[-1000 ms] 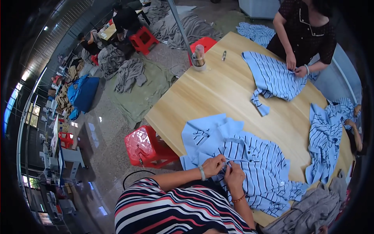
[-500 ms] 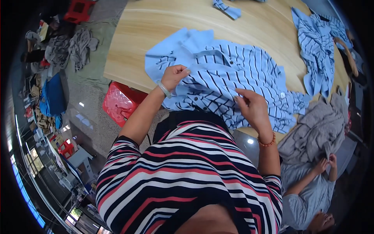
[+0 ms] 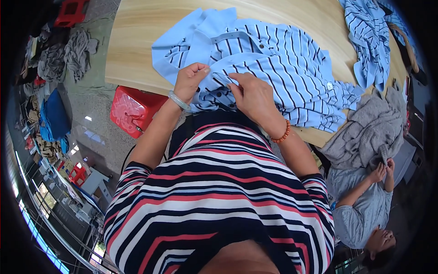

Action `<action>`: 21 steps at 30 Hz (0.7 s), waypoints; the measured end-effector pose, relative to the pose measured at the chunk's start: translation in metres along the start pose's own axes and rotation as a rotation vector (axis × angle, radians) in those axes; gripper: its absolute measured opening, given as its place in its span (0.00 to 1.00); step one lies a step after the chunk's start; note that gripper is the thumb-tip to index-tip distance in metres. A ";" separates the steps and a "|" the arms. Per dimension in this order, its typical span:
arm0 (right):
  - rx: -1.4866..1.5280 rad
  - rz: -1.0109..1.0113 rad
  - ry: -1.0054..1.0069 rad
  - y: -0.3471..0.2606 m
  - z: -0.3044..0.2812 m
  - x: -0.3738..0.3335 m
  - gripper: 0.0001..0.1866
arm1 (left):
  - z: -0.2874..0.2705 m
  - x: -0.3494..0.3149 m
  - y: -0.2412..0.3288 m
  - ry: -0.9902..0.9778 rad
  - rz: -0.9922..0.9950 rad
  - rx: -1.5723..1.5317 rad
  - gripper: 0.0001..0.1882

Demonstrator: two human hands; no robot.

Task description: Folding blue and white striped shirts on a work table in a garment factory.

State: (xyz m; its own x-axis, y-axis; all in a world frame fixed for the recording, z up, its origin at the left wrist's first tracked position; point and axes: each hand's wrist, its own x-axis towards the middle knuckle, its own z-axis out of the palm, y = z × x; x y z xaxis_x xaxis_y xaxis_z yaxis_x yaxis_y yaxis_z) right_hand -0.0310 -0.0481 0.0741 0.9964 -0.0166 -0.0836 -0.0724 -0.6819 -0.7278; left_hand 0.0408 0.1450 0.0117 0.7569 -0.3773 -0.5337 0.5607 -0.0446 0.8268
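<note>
A light blue shirt with dark stripes (image 3: 273,59) lies spread on the wooden table (image 3: 146,27), its lower part hanging over the near edge. My left hand (image 3: 190,81), with a pale bangle at the wrist, pinches the shirt's fabric near the button strip. My right hand (image 3: 253,96), with an orange bead bracelet at the wrist, grips the same fold just to the right. The two hands nearly touch.
A second striped blue shirt (image 3: 367,41) lies at the table's right end. A grey garment (image 3: 365,132) hangs off the right corner, held by a seated person in a grey top (image 3: 365,205). A red plastic stool (image 3: 132,112) stands under the table's left side; clothes lie heaped on the floor (image 3: 64,55).
The view has tilted down further toward my body. My hands have come together on one fold of the striped shirt; half a second ago they were set apart on it.
</note>
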 end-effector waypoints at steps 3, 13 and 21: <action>-0.053 -0.002 -0.040 -0.005 0.001 0.004 0.11 | -0.002 0.002 -0.007 0.024 0.007 0.031 0.08; -0.090 0.070 -0.008 -0.013 0.008 0.003 0.11 | 0.000 -0.001 -0.012 0.057 0.048 -0.058 0.08; -0.124 0.086 -0.031 -0.012 0.009 0.003 0.10 | 0.002 -0.002 -0.015 0.125 0.108 0.069 0.07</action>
State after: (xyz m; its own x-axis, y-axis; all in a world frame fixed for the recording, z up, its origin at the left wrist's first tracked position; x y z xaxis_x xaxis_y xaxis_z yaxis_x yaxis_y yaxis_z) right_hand -0.0276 -0.0329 0.0762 0.9847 -0.0575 -0.1643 -0.1492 -0.7644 -0.6273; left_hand 0.0302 0.1447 0.0006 0.8497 -0.2660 -0.4553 0.4528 -0.0746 0.8885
